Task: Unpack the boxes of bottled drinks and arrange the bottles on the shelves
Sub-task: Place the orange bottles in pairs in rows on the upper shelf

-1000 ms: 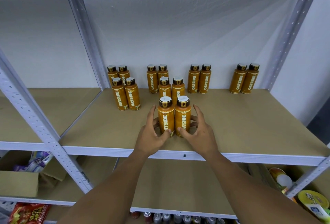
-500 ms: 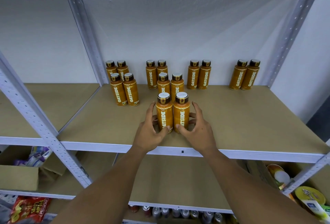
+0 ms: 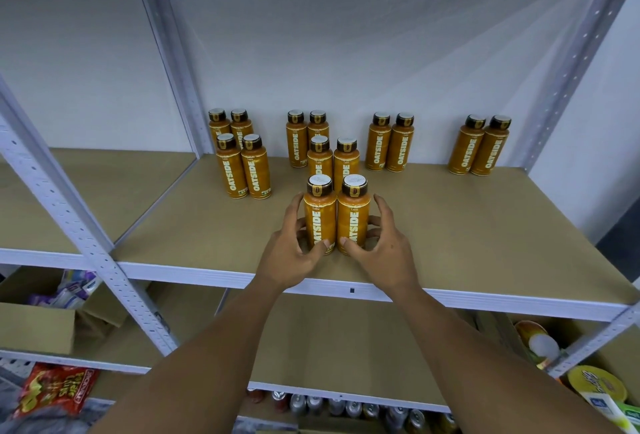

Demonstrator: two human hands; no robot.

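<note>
Two orange Oatside bottles stand upright side by side near the front of the brown shelf board (image 3: 467,225). My left hand (image 3: 291,253) curls round the left front bottle (image 3: 320,222), thumb on its label and fingers behind it. My right hand (image 3: 384,250) curls round the right front bottle (image 3: 353,222) in the same way. Directly behind them stands another pair of bottles (image 3: 332,160), with a further pair at the wall.
More bottle pairs stand at the left (image 3: 242,170), back middle (image 3: 389,142) and back right (image 3: 479,146). White uprights (image 3: 86,246) frame the bay. Cardboard boxes (image 3: 34,326), a snack bag (image 3: 55,388), cans (image 3: 346,406) and tubs (image 3: 595,385) fill the lower shelves.
Both hands stay round the two front bottles, which remain in the same spot on the shelf. Only my view has shifted slightly.
</note>
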